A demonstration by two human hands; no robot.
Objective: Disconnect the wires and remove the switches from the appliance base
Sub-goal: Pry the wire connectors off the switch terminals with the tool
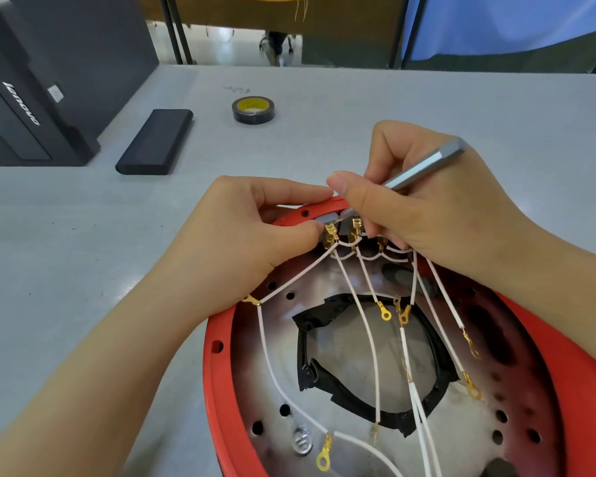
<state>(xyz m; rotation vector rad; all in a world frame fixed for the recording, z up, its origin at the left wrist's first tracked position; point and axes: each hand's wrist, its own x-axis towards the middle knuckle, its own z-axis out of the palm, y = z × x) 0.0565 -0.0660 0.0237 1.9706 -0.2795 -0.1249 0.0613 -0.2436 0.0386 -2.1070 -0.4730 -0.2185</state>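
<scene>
A round red appliance base (217, 366) lies upside down on the table in front of me, its metal inside facing up. Several white wires (362, 325) with gold terminals fan out from a row of switches (338, 228) at the far rim. My left hand (255, 242) pinches the leftmost switch and its gold connector between thumb and forefinger. My right hand (427, 215) grips a grey metal tool (424, 166) like a pen, its tip down at the same switch. The other switches are partly hidden under my right hand.
A roll of black tape (253, 110) and a flat black case (155, 141) lie on the grey table (66, 235) beyond the base. A dark computer case (21, 98) stands at the far left. Chair legs show past the table's far edge.
</scene>
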